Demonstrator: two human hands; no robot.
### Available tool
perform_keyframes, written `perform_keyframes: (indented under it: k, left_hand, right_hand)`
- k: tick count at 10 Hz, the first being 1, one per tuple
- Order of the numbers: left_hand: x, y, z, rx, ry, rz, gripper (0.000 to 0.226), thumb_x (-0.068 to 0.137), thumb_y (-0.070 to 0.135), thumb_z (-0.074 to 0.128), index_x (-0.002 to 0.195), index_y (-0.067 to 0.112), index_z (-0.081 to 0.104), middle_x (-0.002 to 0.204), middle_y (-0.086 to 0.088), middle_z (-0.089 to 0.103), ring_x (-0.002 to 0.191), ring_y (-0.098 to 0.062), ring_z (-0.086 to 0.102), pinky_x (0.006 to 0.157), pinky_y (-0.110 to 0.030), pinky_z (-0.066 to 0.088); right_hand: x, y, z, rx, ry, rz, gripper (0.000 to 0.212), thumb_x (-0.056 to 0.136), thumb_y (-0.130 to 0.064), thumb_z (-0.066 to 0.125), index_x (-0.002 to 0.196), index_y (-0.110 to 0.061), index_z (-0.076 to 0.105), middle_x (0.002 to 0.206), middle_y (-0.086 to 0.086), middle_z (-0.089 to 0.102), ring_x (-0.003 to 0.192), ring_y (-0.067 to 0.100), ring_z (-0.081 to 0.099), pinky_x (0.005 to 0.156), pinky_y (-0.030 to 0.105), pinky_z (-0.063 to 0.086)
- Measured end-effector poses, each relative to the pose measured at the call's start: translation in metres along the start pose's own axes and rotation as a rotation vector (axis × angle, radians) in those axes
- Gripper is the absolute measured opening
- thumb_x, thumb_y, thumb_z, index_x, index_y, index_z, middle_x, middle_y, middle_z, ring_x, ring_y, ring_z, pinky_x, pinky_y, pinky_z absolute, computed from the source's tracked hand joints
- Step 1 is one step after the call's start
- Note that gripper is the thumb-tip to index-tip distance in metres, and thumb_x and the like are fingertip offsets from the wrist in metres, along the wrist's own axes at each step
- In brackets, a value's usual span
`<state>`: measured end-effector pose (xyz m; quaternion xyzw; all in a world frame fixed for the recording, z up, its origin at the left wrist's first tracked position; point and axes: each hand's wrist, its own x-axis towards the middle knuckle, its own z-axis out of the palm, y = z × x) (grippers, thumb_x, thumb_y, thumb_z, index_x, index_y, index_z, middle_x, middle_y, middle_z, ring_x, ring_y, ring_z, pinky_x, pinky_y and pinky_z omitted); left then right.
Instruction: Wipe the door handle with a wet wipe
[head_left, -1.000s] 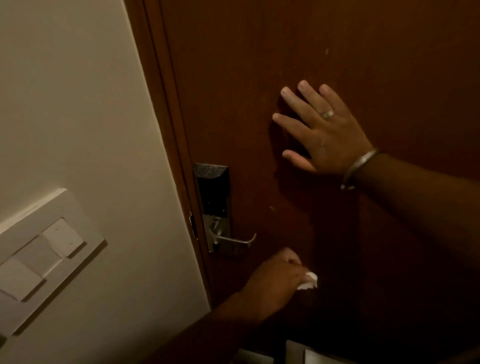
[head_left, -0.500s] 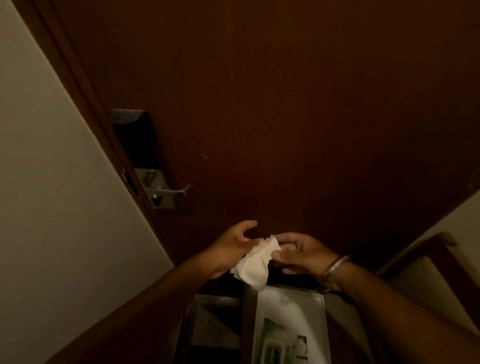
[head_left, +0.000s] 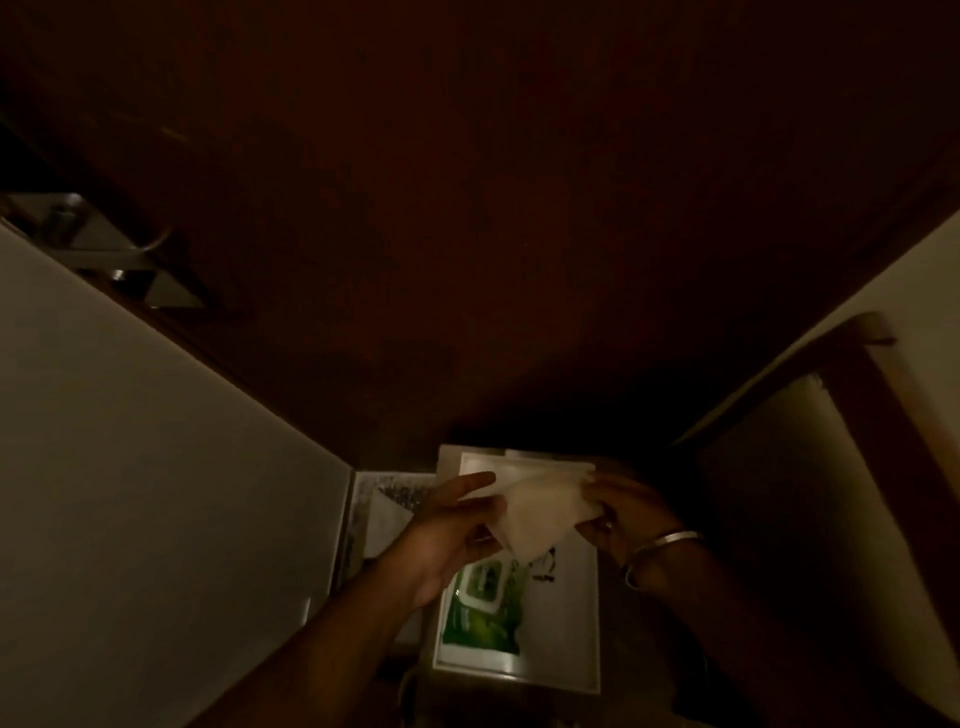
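Hands meet low in front of the dark door: left hand (head_left: 451, 525) and right hand (head_left: 621, 512) each pinch one side of the wet wipe (head_left: 540, 512), stretched between them. Door handle (head_left: 111, 244) is far up-left, well apart from both.

Your left hand (head_left: 447, 525) and right hand (head_left: 618, 512) met low in the middle, each pinching the wet wipe (head_left: 540, 512) spread between them. Directly below them a pack of wipes (head_left: 483, 613) lay on a tray (head_left: 582, 623). The door (head_left: 519, 234) stood beyond, with its handle (head_left: 111, 244) far off to the upper left. A wall (head_left: 130, 467) ran along your left.
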<state>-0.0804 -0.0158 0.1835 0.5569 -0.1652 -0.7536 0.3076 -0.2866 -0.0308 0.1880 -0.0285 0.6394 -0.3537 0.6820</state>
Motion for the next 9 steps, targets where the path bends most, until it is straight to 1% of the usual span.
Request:
perform_keyframes:
  k: [1,2,3,4,5,6,7,8,9]
  left_hand:
    - [0.027,-0.022,-0.003,-0.093,-0.032,-0.09,0.032,0.092,0.013,0.06,0.124,0.015,0.056,0.12,-0.015,0.063,0.105,-0.033,0.064,0.079,-0.042,0.054]
    - [0.066,-0.053,-0.01,-0.077,-0.031,-0.173,0.042,0.085,0.008,0.068,0.124,0.016,0.053,0.122,-0.014,0.059,0.106,-0.034,0.062,0.069,-0.039,0.057]
    - [0.096,-0.067,-0.018,-0.001,0.045,-0.133,0.056,0.079,-0.003,0.071,0.127,0.019,0.051,0.122,-0.011,0.057,0.106,-0.032,0.06,0.072,-0.041,0.059]
    - [0.152,-0.082,-0.035,0.147,0.14,-0.012,0.059,0.078,-0.004,0.073,0.127,0.021,0.053,0.118,-0.005,0.061,0.102,-0.022,0.062,0.085,-0.047,0.053]
    - [0.188,-0.087,-0.042,0.227,0.155,0.089,0.058,0.077,-0.004,0.074,0.127,0.019,0.053,0.122,-0.008,0.06,0.102,-0.019,0.061,0.077,-0.041,0.057]
    - [0.224,-0.101,-0.046,0.489,0.15,0.315,0.06,0.08,-0.002,0.072,0.132,0.015,0.049,0.131,-0.012,0.055,0.116,-0.023,0.053,0.083,-0.031,0.05]
    - [0.233,-0.103,-0.051,0.775,0.19,0.484,0.061,0.086,0.003,0.067,0.14,0.014,0.04,0.138,-0.003,0.046,0.125,-0.014,0.042,0.097,-0.022,0.037]
    - [0.224,-0.092,-0.062,1.18,0.23,0.541,0.066,0.094,0.015,0.058,0.148,0.015,0.021,0.154,-0.007,0.027,0.141,-0.022,0.021,0.113,-0.03,0.021]
    - [0.211,-0.081,-0.065,1.563,0.233,0.431,0.076,0.094,0.029,0.055,0.15,0.019,0.005,0.159,-0.01,0.01,0.145,-0.03,0.006,0.118,-0.043,0.013]
  right_hand:
    - [0.023,0.019,-0.012,0.061,0.037,0.083,0.026,0.102,0.004,0.04,0.088,-0.01,0.058,0.085,0.009,0.059,0.074,0.019,0.055,0.036,0.02,0.052]
    - [0.06,0.046,-0.024,0.18,0.076,0.182,0.028,0.103,0.003,0.035,0.089,-0.005,0.058,0.081,0.011,0.066,0.068,0.023,0.062,0.035,0.025,0.053]
    - [0.089,0.061,-0.031,0.213,0.101,0.233,0.025,0.103,0.002,0.037,0.094,-0.003,0.06,0.102,0.015,0.062,0.074,0.026,0.057,0.035,0.027,0.053]
    - [0.139,0.081,-0.032,0.151,0.172,0.21,0.029,0.102,0.001,0.045,0.127,-0.002,0.058,0.128,0.019,0.055,0.075,0.024,0.054,0.036,0.022,0.052]
    - [0.167,0.086,-0.027,0.089,0.19,0.164,0.024,0.099,0.001,0.051,0.12,-0.004,0.061,0.121,0.017,0.057,0.072,0.021,0.054,0.038,0.019,0.052]
    - [0.201,0.095,-0.031,0.013,0.251,0.07,0.028,0.097,-0.001,0.057,0.124,-0.005,0.057,0.11,0.013,0.061,0.078,0.023,0.06,0.06,0.029,0.055]
    - [0.212,0.096,-0.039,-0.178,0.309,0.063,0.035,0.099,-0.006,0.055,0.133,0.001,0.053,0.129,0.019,0.059,0.105,0.036,0.063,0.084,0.038,0.054]
    - [0.197,0.1,-0.044,-0.438,0.426,-0.026,0.042,0.103,-0.013,0.048,0.142,0.003,0.047,0.148,0.019,0.046,0.136,0.032,0.044,0.112,0.034,0.036]
    - [0.172,0.104,-0.036,-0.509,0.438,-0.106,0.046,0.104,-0.018,0.048,0.148,-0.006,0.042,0.152,0.014,0.043,0.14,0.029,0.04,0.112,0.032,0.033]
